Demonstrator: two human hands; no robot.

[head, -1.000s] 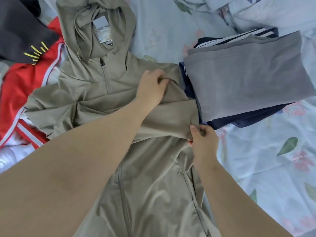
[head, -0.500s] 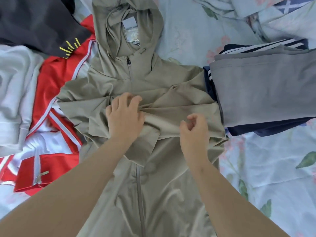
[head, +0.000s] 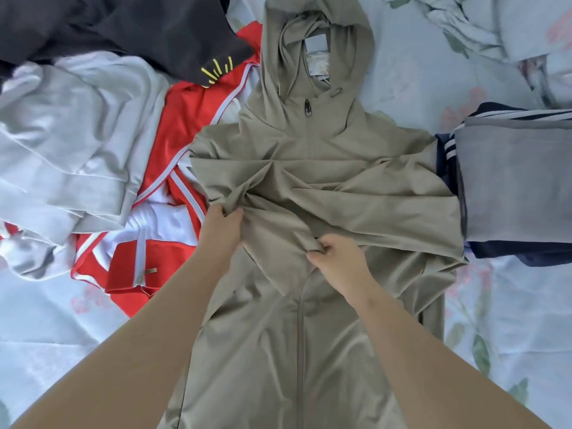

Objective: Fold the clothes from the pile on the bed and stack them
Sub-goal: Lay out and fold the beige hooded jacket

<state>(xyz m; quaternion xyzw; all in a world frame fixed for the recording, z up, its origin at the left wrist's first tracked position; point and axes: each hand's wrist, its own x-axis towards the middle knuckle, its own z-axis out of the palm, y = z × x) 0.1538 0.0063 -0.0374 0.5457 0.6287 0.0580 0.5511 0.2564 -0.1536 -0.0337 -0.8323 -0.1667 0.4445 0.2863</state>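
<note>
There is one camera, worn on the person's head. It looks forward and steeply down on the bed (head: 510, 305), almost from straight above. It is near: both bare forearms come in from the bottom edge and reach the middle of the frame, where the left hand (head: 221, 222) and the right hand (head: 337, 258) grip the khaki hooded jacket (head: 325, 168). The pile of clothes (head: 102, 144) fills the left side, and the right edge cuts the folded stack (head: 513, 181).
</note>
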